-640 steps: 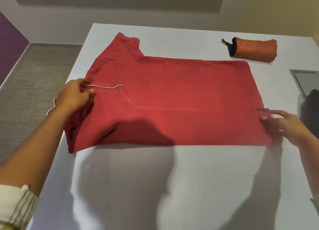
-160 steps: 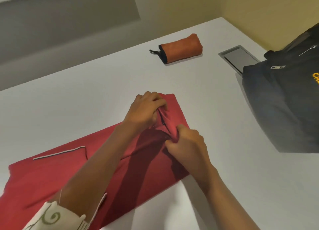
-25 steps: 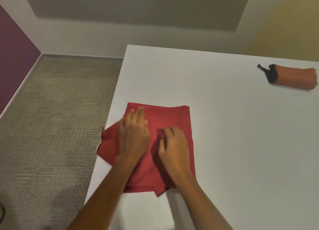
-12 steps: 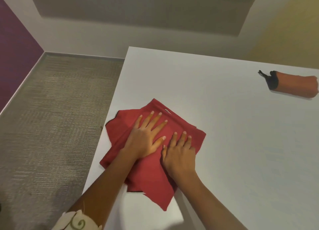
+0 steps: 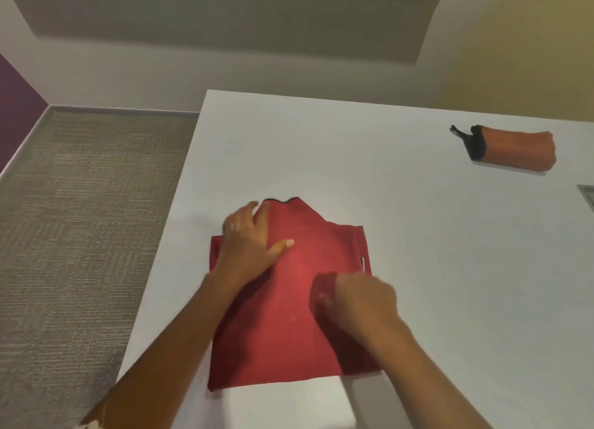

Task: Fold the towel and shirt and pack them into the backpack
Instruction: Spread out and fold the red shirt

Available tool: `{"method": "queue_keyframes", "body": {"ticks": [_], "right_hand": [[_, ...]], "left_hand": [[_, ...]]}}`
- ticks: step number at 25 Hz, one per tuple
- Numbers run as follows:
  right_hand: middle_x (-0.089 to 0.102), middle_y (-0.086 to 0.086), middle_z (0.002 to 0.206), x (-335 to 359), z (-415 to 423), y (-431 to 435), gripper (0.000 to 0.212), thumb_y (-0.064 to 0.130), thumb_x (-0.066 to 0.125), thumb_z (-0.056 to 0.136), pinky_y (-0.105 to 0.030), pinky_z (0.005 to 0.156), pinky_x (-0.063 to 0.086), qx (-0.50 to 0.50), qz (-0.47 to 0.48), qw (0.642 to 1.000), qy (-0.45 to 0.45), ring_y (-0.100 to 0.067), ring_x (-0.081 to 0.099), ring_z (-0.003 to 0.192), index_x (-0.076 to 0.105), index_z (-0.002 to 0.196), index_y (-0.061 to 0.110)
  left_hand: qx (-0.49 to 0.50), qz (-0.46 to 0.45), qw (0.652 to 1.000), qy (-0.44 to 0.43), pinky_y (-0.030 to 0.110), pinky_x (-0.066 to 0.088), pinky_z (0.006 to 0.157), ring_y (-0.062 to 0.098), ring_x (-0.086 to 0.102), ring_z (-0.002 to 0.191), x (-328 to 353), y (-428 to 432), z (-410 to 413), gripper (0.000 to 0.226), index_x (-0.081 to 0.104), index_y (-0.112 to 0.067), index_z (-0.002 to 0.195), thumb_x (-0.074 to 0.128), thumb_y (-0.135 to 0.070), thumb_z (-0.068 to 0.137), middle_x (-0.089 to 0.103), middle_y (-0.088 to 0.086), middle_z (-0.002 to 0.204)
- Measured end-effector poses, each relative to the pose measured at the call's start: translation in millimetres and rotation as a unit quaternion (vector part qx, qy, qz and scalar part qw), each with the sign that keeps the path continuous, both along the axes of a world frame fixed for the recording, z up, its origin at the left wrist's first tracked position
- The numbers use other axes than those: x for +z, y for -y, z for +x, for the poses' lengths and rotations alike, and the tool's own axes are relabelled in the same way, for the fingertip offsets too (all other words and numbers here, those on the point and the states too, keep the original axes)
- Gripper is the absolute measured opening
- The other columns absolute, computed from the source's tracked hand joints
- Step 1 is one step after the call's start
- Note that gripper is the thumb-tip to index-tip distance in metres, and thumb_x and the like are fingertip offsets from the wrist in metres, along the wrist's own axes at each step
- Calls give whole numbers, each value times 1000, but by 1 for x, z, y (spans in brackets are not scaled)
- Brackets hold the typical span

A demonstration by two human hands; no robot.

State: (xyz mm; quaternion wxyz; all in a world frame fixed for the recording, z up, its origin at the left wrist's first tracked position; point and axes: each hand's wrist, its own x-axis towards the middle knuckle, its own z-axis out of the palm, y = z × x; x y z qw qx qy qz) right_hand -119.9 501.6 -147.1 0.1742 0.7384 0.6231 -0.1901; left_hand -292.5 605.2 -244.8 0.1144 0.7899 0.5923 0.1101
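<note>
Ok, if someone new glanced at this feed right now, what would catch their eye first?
The folded red shirt near the white table's left edge, bright against the pale top. The left hand presses flat on its far left part, while the right hand, blurred, works at its right side. Far right on the table lies an orange roll with a black end.
</note>
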Motion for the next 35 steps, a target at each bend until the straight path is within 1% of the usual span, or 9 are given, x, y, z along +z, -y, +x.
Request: {"method": "queue_keyframes", "body": {"ticks": [4,9,16,20,23,26,28,31,35], "right_hand": [[53,-9,126,-16,43,-53,45,43,56,90,-39,84,40,-23,107,994,1,-30,45,120,52,124,13],[59,-5,118,-39,65,-114,48,43,73,79,-41,98,40,-48,-35,988,-142,-27,52,116,58,115,15],[72,-1,89,-38,94,-127,17,20,76,76,-31,84,51,-72,-74,936,-337,-19,66,86,75,89,9],[71,-12,83,-3,115,-140,22,20,76,78,-36,78,51,-54,20,925,-375,-21,63,75,70,86,1],[65,-7,74,43,123,-153,14,18,75,80,-36,71,50,-5,155,916,-371,-22,59,70,66,82,7],[53,-1,68,78,133,-155,8,11,71,80,-30,64,35,83,343,874,-335,-18,45,71,63,81,8],[52,4,72,76,140,-144,8,10,65,77,-31,67,33,148,449,840,-268,-20,41,78,62,83,13],[54,0,81,30,147,-120,19,9,58,72,-35,68,34,177,497,836,-150,-26,43,81,60,90,16],[58,-8,90,-74,145,-67,25,16,69,72,-37,67,36,222,407,885,-41,-31,50,82,53,92,18]], "left_hand": [[32,-149,986,-72,46,29,105,24,44,125,24,-28,-26,85,47,-20,133,58,-78,71,52,2,131],[46,-293,941,-161,46,25,102,20,55,102,38,-46,-21,61,56,-21,97,69,-73,68,60,-6,97],[22,-427,902,56,31,53,89,18,70,91,69,-56,-25,26,75,-17,99,81,-29,76,75,0,95],[-10,-342,925,167,29,52,89,8,71,85,110,-70,-21,22,74,-25,101,79,-23,79,75,-8,93],[-35,-202,958,200,42,51,97,15,70,93,147,-89,-20,42,73,-33,103,76,-49,65,75,-10,95],[-105,82,981,139,41,40,93,24,61,83,170,-92,-15,24,72,-30,97,70,-40,75,61,-10,77],[-129,239,960,67,37,32,85,26,51,84,168,-79,-11,23,74,-23,104,70,-20,82,52,-4,80],[-146,295,944,3,39,38,84,26,46,83,118,-55,-8,35,68,-35,120,67,-20,89,52,3,85],[-231,278,930,-66,43,46,84,24,54,72,22,-18,-9,32,70,-36,116,54,-20,92,53,4,81]]}}
